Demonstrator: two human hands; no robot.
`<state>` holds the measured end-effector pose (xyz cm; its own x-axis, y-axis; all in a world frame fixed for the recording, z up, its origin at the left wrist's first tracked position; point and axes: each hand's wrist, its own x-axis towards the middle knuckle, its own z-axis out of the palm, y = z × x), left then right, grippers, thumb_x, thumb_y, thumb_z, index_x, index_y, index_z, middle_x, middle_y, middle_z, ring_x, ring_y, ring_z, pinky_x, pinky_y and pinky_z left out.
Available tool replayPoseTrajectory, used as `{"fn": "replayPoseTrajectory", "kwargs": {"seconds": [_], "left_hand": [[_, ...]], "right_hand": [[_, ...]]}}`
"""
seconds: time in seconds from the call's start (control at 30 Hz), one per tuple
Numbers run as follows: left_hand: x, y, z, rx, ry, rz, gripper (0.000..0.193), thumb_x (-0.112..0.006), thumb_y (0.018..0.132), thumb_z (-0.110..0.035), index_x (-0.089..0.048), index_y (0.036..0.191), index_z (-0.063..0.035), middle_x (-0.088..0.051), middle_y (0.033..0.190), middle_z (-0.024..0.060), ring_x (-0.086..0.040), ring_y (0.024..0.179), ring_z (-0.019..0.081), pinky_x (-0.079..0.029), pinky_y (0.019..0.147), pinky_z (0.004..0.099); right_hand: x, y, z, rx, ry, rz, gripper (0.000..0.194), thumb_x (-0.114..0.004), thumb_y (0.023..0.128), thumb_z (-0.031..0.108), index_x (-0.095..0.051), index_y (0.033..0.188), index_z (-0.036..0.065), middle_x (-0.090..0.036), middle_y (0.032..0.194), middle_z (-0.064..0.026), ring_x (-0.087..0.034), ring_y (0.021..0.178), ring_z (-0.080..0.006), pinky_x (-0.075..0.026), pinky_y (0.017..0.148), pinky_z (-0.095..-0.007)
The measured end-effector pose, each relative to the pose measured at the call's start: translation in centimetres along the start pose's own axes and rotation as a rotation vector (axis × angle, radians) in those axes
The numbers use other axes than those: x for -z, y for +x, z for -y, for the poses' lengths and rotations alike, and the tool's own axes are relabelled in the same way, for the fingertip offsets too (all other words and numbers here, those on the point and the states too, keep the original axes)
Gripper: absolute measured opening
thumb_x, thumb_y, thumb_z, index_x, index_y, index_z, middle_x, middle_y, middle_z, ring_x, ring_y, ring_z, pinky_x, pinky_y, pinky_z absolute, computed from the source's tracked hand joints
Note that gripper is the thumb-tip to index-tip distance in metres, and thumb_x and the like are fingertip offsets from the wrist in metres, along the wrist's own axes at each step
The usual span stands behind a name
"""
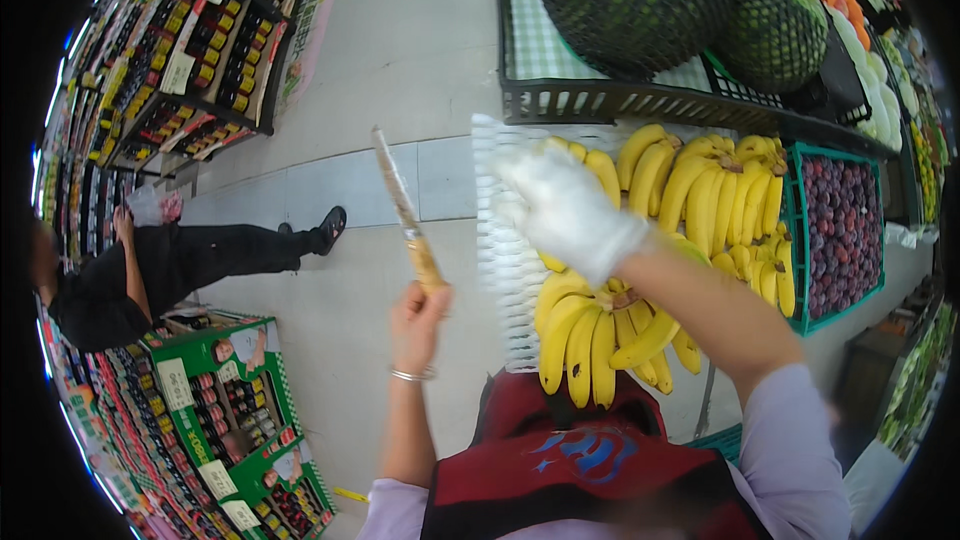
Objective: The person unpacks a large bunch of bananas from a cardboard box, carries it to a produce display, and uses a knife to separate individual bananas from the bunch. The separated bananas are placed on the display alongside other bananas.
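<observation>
My bare left hand [420, 319], with a silver bangle at the wrist, grips the yellowish handle of a long, narrow knife [399, 191]. Its brownish, worn-looking blade points up and away over the floor. My right hand [566, 202] wears a white glove and is blurred. It is over the left edge of the banana bunches [697, 187] and the white foam netting [510, 300] under them; whether its fingers hold anything is unclear. Closest to my body, a large banana bunch [592, 337] lies on the netting, some of its fruit dark-spotted.
Beyond the bananas, netted watermelons [637, 7] sit in a black crate [570, 101]. A teal crate [801, 240] of plums [844, 232] stands to the right. Across the tiled floor [360, 262], a person [210, 262] in black stands between shelves of jars [217, 52] and a green display [217, 405].
</observation>
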<state>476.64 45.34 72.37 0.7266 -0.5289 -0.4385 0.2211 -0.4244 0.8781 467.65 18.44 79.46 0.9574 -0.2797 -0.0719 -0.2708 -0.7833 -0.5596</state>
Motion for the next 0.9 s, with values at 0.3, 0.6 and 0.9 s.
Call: {"fn": "replayPoseTrajectory", "kwargs": {"seconds": [0.3,0.6,0.9], "left_hand": [[8.4,11.0,3.3,-0.423,1.024,-0.133,0.032,-0.075,0.088,-0.028,-0.062,0.082,0.0005,-0.060,0.078,0.0181,-0.060,0.072,0.0362,-0.049,0.063,0.0443],[4.2,17.3,2.2,-0.911,1.270,-0.017,0.025,-0.079,0.080,-0.023,-0.061,0.079,-0.0052,-0.057,0.082,0.0083,-0.061,0.075,0.0275,-0.053,0.062,0.0393],[-6.2,21.5,-2.5,-0.953,1.338,0.449,0.027,-0.074,0.085,-0.029,-0.068,0.081,-0.0032,-0.065,0.088,0.0135,-0.067,0.085,0.0318,-0.057,0.072,0.0418]], "right_hand": [[-7.2,13.7,-5.0,0.443,-0.997,0.504,0.016,-0.069,0.070,0.009,-0.074,0.085,0.008,-0.071,0.089,-0.0087,-0.067,0.097,-0.0259,-0.039,0.113,-0.0482],[-1.8,3.1,-6.9,0.723,-0.619,-0.060,0.007,-0.062,0.072,0.009,-0.068,0.076,0.008,-0.061,0.072,-0.0076,-0.063,0.078,-0.0243,-0.046,0.108,-0.0459],[-1.6,3.7,-7.3,0.767,-0.698,-0.114,0.004,-0.063,0.069,0.011,-0.061,0.068,0.008,-0.050,0.067,-0.0065,-0.057,0.071,-0.0256,-0.049,0.102,-0.0467]]}}
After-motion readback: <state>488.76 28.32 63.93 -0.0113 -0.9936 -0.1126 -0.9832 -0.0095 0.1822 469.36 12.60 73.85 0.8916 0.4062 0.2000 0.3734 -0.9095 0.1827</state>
